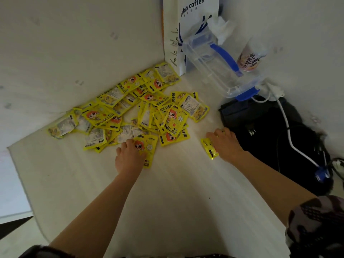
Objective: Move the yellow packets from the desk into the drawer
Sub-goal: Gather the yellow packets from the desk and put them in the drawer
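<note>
Hand-warmer packets (130, 108), flat yellow foil sachets, lay heaped on the white desk (167, 192) toward eleven o'clock; they looked light, limp and slick, best pinched by an edge. The left hand (128, 157) pressed curled fingers on one packet (147, 148); the right hand (226, 142) clasped another (209, 148). At one o'clock lay a seemingly empty clear lidded container (210, 58) and a Luckin coffee bag (186, 25), contents hidden. No drawer showed.

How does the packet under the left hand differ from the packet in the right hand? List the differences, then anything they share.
1. The packet under the left hand lies flat, its printed cartoon face showing; the packet in the right hand shows only a narrow crumpled part.
2. The left hand rests on its packet at the pile's edge; the right hand grips its packet away from the pile.

Both are yellow.
</note>
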Action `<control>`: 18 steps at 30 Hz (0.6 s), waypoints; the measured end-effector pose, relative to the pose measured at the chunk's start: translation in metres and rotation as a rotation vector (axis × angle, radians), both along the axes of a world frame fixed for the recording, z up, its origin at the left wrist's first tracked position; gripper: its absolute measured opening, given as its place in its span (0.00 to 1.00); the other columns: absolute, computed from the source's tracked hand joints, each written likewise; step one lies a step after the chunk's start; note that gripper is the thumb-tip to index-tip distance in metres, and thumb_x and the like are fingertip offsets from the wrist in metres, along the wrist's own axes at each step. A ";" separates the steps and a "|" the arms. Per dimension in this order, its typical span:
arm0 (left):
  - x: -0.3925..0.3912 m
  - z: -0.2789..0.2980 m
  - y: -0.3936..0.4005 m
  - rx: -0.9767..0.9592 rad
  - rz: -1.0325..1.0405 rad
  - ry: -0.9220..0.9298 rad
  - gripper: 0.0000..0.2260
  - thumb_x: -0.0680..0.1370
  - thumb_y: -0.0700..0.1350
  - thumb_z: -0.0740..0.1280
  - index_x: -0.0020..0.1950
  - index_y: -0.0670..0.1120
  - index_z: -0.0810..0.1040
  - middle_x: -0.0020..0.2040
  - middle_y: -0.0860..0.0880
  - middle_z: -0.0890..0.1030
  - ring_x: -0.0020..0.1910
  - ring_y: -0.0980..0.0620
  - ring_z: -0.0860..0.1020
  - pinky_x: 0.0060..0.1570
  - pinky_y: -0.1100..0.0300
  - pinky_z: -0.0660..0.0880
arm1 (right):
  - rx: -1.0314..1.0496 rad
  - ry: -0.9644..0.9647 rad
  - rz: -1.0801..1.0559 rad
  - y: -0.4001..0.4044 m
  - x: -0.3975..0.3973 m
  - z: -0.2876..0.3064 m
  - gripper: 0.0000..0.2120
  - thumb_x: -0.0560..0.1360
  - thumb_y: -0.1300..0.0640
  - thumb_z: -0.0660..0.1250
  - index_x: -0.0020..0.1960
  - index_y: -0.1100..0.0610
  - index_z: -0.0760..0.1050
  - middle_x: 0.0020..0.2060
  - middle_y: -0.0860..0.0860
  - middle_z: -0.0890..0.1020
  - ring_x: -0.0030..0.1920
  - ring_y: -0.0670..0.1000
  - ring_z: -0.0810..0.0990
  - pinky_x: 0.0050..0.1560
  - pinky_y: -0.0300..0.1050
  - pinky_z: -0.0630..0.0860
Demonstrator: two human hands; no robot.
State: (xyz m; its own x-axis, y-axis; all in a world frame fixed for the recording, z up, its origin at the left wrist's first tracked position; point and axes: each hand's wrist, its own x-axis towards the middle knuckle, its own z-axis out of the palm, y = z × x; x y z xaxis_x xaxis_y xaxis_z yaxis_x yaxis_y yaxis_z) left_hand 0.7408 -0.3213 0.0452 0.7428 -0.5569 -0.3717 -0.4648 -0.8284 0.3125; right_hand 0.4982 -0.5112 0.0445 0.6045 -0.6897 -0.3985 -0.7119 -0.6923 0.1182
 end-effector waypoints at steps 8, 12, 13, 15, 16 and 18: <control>-0.002 -0.001 -0.006 -0.059 0.146 0.103 0.29 0.69 0.49 0.75 0.64 0.42 0.67 0.63 0.41 0.72 0.63 0.39 0.68 0.59 0.46 0.69 | 0.067 -0.003 0.086 0.010 0.021 0.004 0.17 0.75 0.56 0.64 0.63 0.55 0.68 0.58 0.56 0.71 0.59 0.59 0.69 0.59 0.53 0.65; -0.005 -0.002 -0.003 -0.128 0.163 0.176 0.27 0.69 0.43 0.75 0.64 0.42 0.67 0.62 0.41 0.71 0.61 0.39 0.72 0.57 0.48 0.70 | 0.232 -0.057 -0.004 0.019 0.037 0.016 0.17 0.74 0.48 0.66 0.58 0.54 0.68 0.54 0.52 0.73 0.57 0.56 0.73 0.56 0.54 0.64; -0.004 -0.002 -0.001 -0.137 0.173 0.198 0.27 0.69 0.42 0.75 0.64 0.41 0.68 0.61 0.41 0.70 0.60 0.40 0.72 0.57 0.49 0.71 | 0.290 -0.100 -0.043 0.021 0.041 0.018 0.15 0.74 0.48 0.67 0.55 0.53 0.68 0.52 0.51 0.74 0.56 0.55 0.74 0.54 0.53 0.63; -0.001 -0.003 0.004 -0.129 0.214 0.248 0.27 0.68 0.42 0.76 0.63 0.41 0.70 0.60 0.41 0.70 0.58 0.41 0.73 0.56 0.50 0.72 | 0.408 -0.200 -0.150 0.025 0.050 0.018 0.16 0.73 0.47 0.69 0.53 0.53 0.67 0.49 0.50 0.76 0.55 0.55 0.75 0.52 0.51 0.63; 0.002 -0.003 0.007 -0.121 0.238 0.270 0.27 0.67 0.42 0.76 0.63 0.41 0.70 0.59 0.41 0.70 0.57 0.41 0.74 0.56 0.50 0.73 | 0.459 -0.252 -0.215 0.026 0.055 0.018 0.19 0.72 0.46 0.70 0.55 0.54 0.68 0.51 0.51 0.76 0.56 0.56 0.75 0.52 0.50 0.65; 0.011 -0.003 0.016 -0.115 0.265 0.287 0.26 0.66 0.43 0.77 0.60 0.42 0.72 0.57 0.42 0.73 0.54 0.42 0.75 0.53 0.50 0.75 | 0.542 -0.397 -0.343 0.025 0.065 0.019 0.21 0.70 0.47 0.73 0.56 0.55 0.70 0.53 0.51 0.76 0.57 0.55 0.75 0.51 0.47 0.70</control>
State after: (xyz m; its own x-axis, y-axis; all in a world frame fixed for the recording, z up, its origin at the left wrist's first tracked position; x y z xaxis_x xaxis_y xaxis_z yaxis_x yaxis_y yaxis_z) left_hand 0.7521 -0.3056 0.0418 0.7412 -0.4104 -0.5312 -0.1208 -0.8600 0.4958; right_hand 0.5632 -0.4858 0.0634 0.5598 -0.6347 -0.5326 -0.8163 -0.3123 -0.4859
